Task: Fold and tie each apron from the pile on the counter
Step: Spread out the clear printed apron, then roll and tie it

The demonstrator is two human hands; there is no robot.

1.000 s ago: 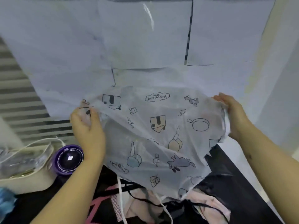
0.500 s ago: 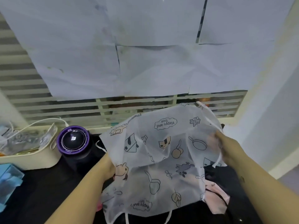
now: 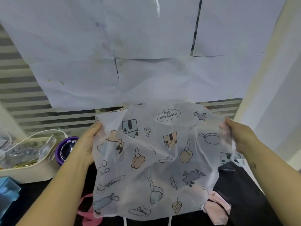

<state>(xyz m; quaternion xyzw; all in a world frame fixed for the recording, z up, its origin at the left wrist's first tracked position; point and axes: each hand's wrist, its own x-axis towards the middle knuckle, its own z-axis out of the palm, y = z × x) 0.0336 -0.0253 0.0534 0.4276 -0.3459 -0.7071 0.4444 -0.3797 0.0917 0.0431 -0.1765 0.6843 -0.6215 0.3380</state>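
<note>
A thin white apron (image 3: 156,160) printed with cartoon pans, houses and "Happy and free" hangs spread out above the black counter (image 3: 40,201). My left hand (image 3: 86,144) grips its upper left edge, fingers behind the cloth. At the upper right edge my right hand (image 3: 237,137) grips the cloth the same way. Two white ties hang from the bottom hem. Under the apron lie a pink apron (image 3: 216,209) and a black one (image 3: 244,193) from the pile, partly hidden.
A purple-rimmed round lid (image 3: 65,149) stands left of my left wrist. A cream tray (image 3: 29,170) with clear bags and a white cord sits at far left, a blue box (image 3: 8,193) before it. Paper sheets cover the slatted window behind.
The apron was lowered and loosely doubled half a second ago. Now both hands have moved apart to its top corners and hold it stretched flat and higher.
</note>
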